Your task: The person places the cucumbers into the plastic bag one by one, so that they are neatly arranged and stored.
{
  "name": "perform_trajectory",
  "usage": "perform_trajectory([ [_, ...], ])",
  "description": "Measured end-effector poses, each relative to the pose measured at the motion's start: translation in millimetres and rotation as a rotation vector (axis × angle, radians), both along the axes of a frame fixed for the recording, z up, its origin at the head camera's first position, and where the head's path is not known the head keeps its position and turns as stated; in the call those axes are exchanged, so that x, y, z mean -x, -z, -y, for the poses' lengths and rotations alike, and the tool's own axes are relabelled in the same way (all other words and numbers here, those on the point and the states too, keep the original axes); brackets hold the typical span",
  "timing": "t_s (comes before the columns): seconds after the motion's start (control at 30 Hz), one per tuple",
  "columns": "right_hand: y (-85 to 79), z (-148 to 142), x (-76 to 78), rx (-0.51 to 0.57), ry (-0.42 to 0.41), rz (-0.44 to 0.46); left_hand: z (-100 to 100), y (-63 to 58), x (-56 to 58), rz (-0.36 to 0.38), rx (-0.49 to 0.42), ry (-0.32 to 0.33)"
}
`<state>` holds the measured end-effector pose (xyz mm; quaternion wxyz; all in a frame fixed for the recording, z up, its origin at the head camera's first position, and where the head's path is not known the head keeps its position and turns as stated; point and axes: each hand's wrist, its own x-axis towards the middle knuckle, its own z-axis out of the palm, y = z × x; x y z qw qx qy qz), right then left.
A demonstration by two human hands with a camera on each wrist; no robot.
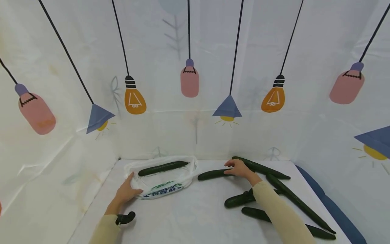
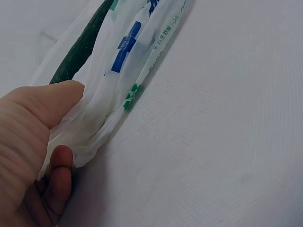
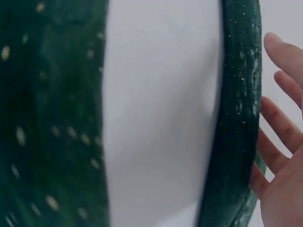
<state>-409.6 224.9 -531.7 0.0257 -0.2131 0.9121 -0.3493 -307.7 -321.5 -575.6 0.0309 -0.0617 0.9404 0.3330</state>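
Note:
A white translucent plastic bag [image 1: 182, 184] with blue and green print lies on the table at the back left, with one dark green cucumber [image 1: 163, 168] in its opening. My left hand [image 1: 125, 190] grips the bag's near left end; in the left wrist view the thumb [image 2: 66, 97] lies over the plastic and curled fingers are under it. To the right of the bag is another cucumber [image 1: 212, 174]. Over that one's right end reaches my right hand [image 1: 239, 168], fingers spread. In the right wrist view its fingertips are right at the edge of a cucumber [image 3: 239, 94].
Several more cucumbers lie on the right: one at the back [image 1: 265, 168], a long slanting one [image 1: 300, 200], and others partly under my right forearm [image 1: 280, 213]. The white table [image 1: 182, 220] meets a lamp-patterned sheet [image 1: 164, 128] behind. Blue fabric [image 1: 332, 203] shows beyond the right edge.

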Motion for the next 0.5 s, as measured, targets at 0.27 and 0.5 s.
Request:
perform_trajectory([
  [0.27,6.7,1.1,-0.9,-0.066,0.023,0.041,0.2,-1.4,0.1,0.003,-0.018,0.012],
  [0.5,7.6,5.9,2.7,-0.122,0.009,0.03,1.2,-1.4,-0.3,0.003,-0.022,0.0],
])
